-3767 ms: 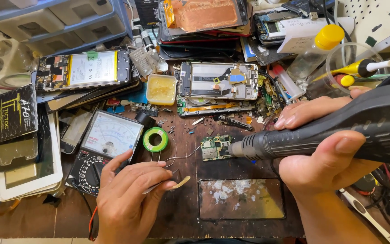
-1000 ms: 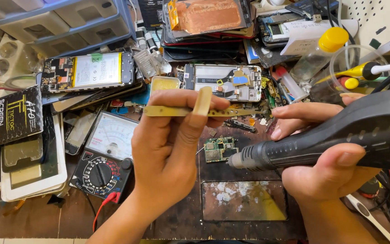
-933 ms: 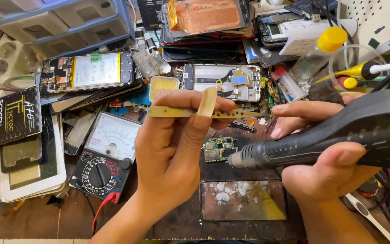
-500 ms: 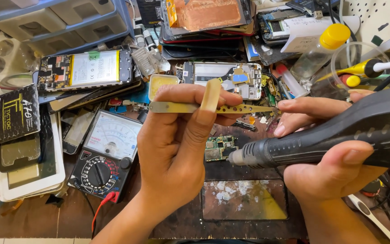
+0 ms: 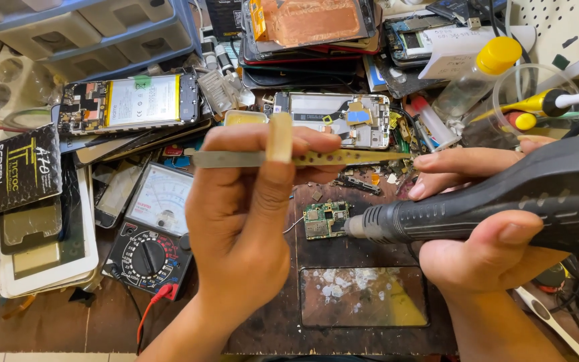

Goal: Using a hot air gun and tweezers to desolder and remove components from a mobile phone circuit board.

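Your left hand (image 5: 249, 221) has lifted the slim yellowed metal tweezers (image 5: 303, 158) off the bench, pinching them; your right hand (image 5: 490, 228) stays clenched around the black hot-air handpiece (image 5: 504, 201), nozzle still over the small green circuit board (image 5: 325, 220).

Both forearms bare, no sleeves in view, no gloves, no watch or wristband. Left hand (image 5: 249, 221): bare, slim fingers, short trimmed nails, one pale nail showing on the thumb. Right hand (image 5: 484, 234): bare too, broad thumbnail, short clean nails on the fingers; a thin ring-like glint at one finger, too small to tell.
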